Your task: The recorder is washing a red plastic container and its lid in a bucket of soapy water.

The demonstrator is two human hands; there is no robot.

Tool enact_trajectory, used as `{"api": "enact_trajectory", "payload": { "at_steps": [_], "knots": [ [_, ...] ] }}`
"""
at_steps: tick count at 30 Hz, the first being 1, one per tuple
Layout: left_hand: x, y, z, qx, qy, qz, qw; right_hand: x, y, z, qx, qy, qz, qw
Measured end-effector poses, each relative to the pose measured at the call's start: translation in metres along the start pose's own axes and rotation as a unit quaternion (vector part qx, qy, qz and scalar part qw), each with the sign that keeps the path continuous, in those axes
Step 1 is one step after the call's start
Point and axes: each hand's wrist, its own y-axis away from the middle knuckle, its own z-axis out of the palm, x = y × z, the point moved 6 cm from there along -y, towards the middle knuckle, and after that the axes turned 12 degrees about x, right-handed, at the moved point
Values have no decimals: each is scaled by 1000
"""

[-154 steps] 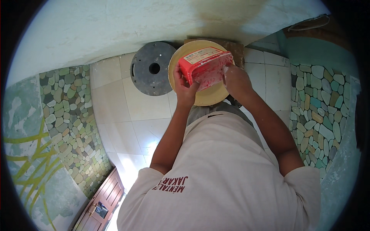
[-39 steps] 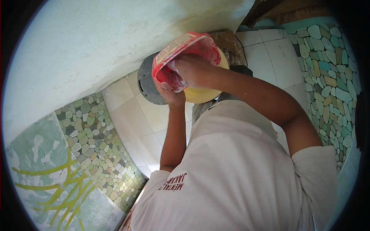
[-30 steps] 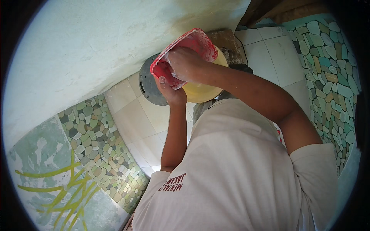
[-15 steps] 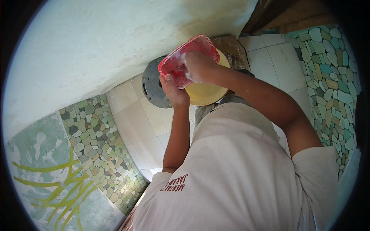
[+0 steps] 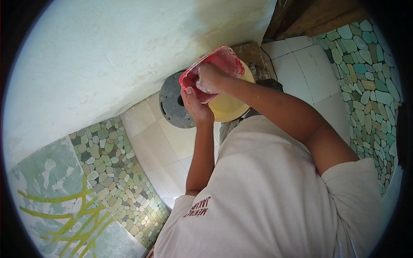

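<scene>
Tilted over a yellow bucket (image 5: pixel 229 106) is a red plastic tub (image 5: pixel 228 60), its rim and inside smeared with whitish residue. My left hand (image 5: pixel 198 109) grips the tub's near left side, thumb up along the wall. Inside the tub is my right hand (image 5: pixel 210 78), wet and whitish over the knuckles, with its fingers curled in. Whatever those fingers may hold is hidden. A round dark grey disc with holes (image 5: pixel 171 101) lies just left of the tub and bucket.
A pale wall (image 5: pixel 103 56) rises close along the far left. Behind the bucket sits a stained brown board (image 5: pixel 254 53), with a dark cable (image 5: pixel 272 62) beside it. Pale floor tiles (image 5: pixel 159 142) and bands of pebble tile (image 5: pixel 116 172) spread around; a wooden piece (image 5: pixel 314 19) stands far right.
My right hand has shifted slightly left and lower within the tub. The tub sits a little lower in view, as the whole view has shifted somewhat. My left hand keeps its grip.
</scene>
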Motion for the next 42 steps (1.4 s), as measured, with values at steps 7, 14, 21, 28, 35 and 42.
{"api": "enact_trajectory", "payload": {
  "at_steps": [7,14,21,28,35,42],
  "knots": [
    [2,-8,-9,3,4,25,1000,-11,4,-4,-44,-38,-106,993],
    [5,-15,-49,79,33,27,996,-5,41,-56,-235,-388,106,885],
    [2,6,-119,201,-34,48,978,118,37,-4,-302,-137,197,923],
    [-20,20,-166,189,-62,13,980,267,-3,183,-362,205,-29,909],
    [-38,33,-195,183,-103,-53,976,386,3,280,-314,280,9,907],
    [-45,33,-204,169,-114,-124,971,421,20,303,-364,238,161,886]
  ]
}}
